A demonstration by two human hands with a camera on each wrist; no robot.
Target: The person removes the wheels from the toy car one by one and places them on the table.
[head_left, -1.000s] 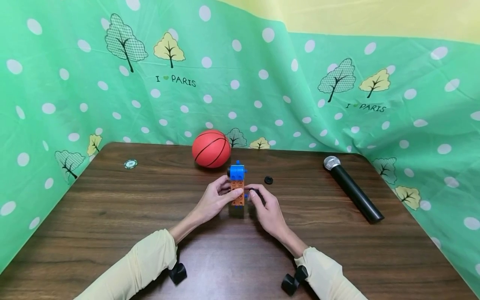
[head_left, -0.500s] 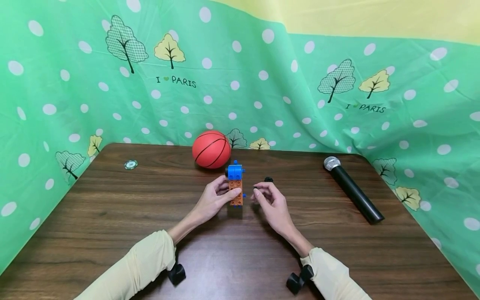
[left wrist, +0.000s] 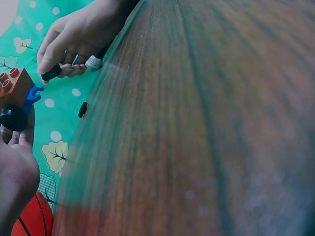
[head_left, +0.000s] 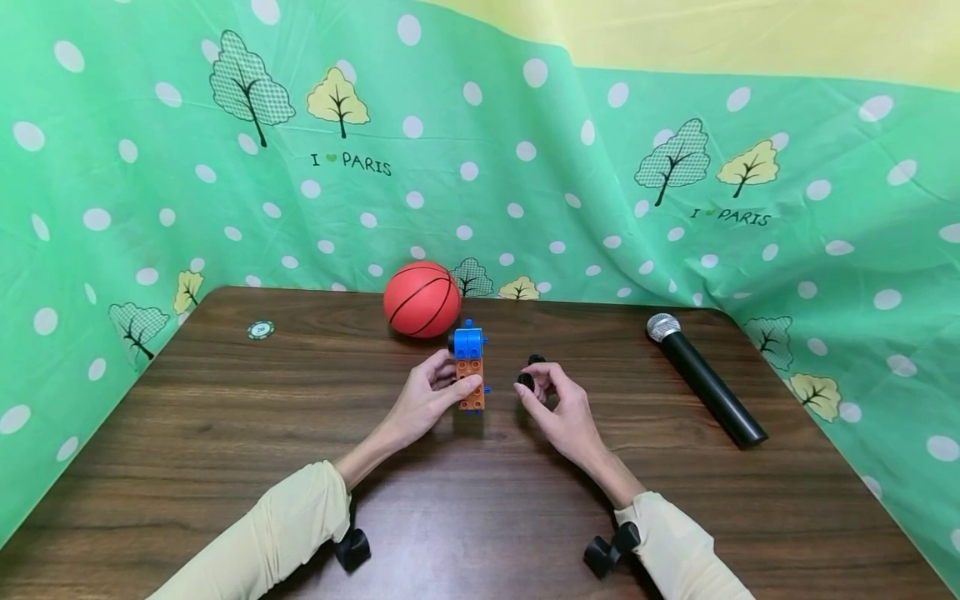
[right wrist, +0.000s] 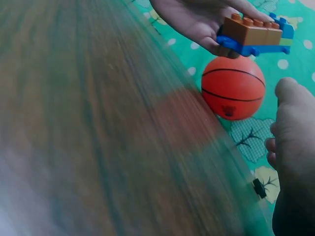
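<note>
My left hand [head_left: 426, 402] grips a toy brick car [head_left: 469, 371] built from orange and blue building bricks, raised off the table. A black wheel [left wrist: 14, 119] sits on one side of the car. On the side facing my right hand, bare blue axle pegs [head_left: 486, 390] stick out. To the right of the car, my right hand [head_left: 564, 415] pinches a loose black wheel [head_left: 526, 382] between thumb and fingers, apart from the car. Another wheel [head_left: 536, 359] rests on the table just behind that hand, partly covered by it. The right wrist view hides the pinched wheel.
A red basketball [head_left: 422, 300] stands at the table's back edge, behind the car. A microphone [head_left: 705, 379] lies at the right, and a poker chip [head_left: 261, 330] at the back left. The patterned green cloth [head_left: 480, 167] hangs behind the wooden table [head_left: 225, 417].
My right hand has drawn away to the right from the car's side, carrying the wheel. The left hand and car have shifted slightly left.
</note>
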